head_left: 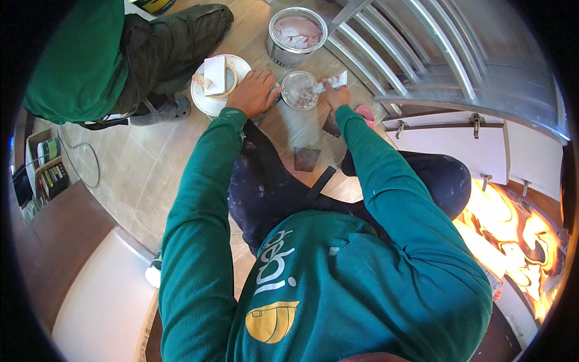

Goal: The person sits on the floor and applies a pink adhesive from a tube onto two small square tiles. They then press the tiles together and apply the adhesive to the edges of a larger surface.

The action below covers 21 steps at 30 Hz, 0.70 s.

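My right hand (337,96) grips a white squeeze tube (332,83) that bears writing. The tube's lower end points into a round clear tub (300,90) with a pale grey, lumpy substance in it. Just left of that tub is my left hand (254,90), back upward and fingers curled. Whether it holds something is hidden. Beside it, partly covered by the hand, a white round bucket or lid (199,99) carries a roll of masking tape (231,83) and a white card-like piece (215,74).
An open metal can (294,50) of pinkish-grey filler stands beyond the tub, near an aluminium ladder (384,63). Dark square pieces (306,159) lie on the floor. White cabinet doors with hinges (452,147) are at right. A co-worker (154,54) kneels or crouches at upper left.
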Available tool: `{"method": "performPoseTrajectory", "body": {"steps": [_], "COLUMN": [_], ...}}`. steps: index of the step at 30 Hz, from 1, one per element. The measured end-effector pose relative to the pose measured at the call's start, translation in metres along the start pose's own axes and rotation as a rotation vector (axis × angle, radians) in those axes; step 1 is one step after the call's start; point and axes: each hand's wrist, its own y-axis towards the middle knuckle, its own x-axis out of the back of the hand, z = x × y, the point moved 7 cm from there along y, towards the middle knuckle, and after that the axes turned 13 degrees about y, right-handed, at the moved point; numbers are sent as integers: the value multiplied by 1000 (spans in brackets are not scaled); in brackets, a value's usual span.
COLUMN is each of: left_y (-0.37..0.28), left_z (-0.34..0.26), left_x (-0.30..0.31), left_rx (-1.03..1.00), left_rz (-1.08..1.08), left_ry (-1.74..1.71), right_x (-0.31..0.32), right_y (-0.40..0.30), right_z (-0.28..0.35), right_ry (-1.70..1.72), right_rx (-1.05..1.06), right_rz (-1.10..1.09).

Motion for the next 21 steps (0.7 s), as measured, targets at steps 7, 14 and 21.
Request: {"method": "performPoseTrajectory", "body": {"steps": [7,14,21], "left_y": [3,2,5], "left_z": [1,2,1], "left_x": [0,-1,1], "left_rx": [18,21,13], "left_rz": [45,22,26], "left_ry": [-25,24,19], "right_x": [-22,-32,-26], "right_y": [18,15,11], "right_z": [-20,-25,-16], "right_ry": [45,54,75], "right_rx": [47,32,3], "right_rz": [-20,-13,-23]}}
